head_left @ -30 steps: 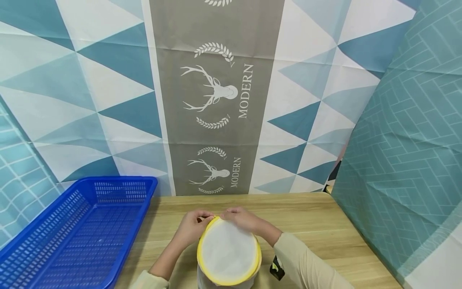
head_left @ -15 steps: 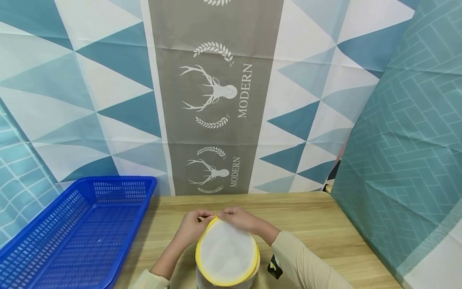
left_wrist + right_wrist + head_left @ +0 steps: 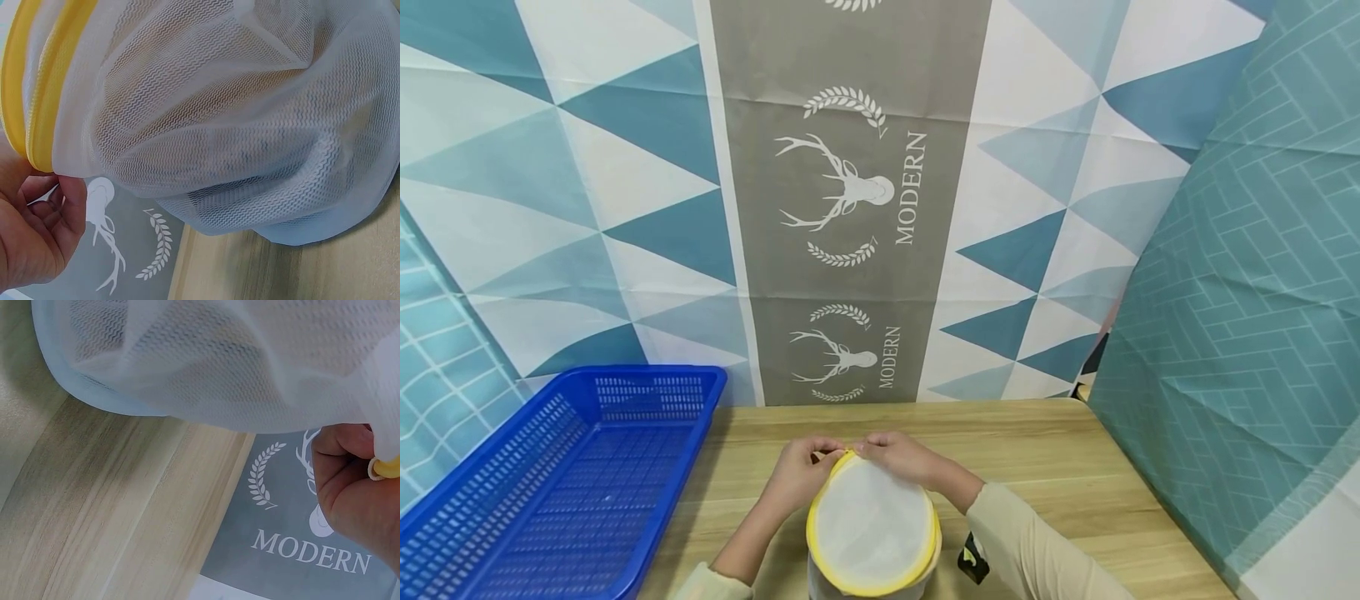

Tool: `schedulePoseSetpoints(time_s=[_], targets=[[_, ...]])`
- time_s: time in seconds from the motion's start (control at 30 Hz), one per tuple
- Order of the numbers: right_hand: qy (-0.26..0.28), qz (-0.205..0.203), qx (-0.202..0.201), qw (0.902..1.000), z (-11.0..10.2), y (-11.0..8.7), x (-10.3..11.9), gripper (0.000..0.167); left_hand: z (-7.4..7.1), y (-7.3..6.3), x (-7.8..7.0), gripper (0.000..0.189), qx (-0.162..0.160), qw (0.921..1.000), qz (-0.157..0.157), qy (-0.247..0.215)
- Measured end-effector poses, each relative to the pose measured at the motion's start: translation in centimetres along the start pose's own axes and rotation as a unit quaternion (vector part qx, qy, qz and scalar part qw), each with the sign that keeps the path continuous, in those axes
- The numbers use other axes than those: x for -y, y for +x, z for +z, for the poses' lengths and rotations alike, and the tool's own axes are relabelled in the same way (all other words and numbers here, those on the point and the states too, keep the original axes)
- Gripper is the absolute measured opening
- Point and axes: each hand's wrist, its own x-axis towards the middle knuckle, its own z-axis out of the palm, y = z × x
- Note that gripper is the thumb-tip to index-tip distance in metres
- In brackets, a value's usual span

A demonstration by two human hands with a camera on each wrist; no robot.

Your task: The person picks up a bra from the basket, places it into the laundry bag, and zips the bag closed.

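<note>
A round white mesh bag with yellow trim (image 3: 876, 525) stands at the near side of the light wood-grain table (image 3: 1037, 475), its flat top facing up. At the far edge of that top, the person's left hand (image 3: 802, 473) pinches the yellow trim between thumb and fingers. Just beside it, the right hand (image 3: 898, 457) grips the trim with curled fingers, though its fingertips are partly hidden. Leftward lies a blue perforated plastic basket (image 3: 602, 500); behind hangs a grey, white and blue printed sheet (image 3: 842, 275).
</note>
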Motion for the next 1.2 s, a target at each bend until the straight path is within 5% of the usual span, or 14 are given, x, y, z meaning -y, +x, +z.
schedulePoseSetpoints(time_s=[0.43, 0.8, 1.2], targets=[[-0.004, -0.002, -0.012, 0.9999, -0.14, -0.22, -0.13, 0.033, 0.03, -0.01, -0.15, 0.011, 0.001, 0.9999, -0.009, 0.008], [-0.051, -0.034, 0.03, 0.9977, -0.23, -0.01, 0.22, 0.031, 0.15, -0.16, -0.83, 0.01, 0.011, 0.9999, -0.006, 0.008], [-0.033, -0.024, 0.019, 0.999, -0.07, -0.1, 0.09, 0.03, 0.18, -0.32, -0.77, 0.01, 0.016, 0.9998, -0.007, 0.003]])
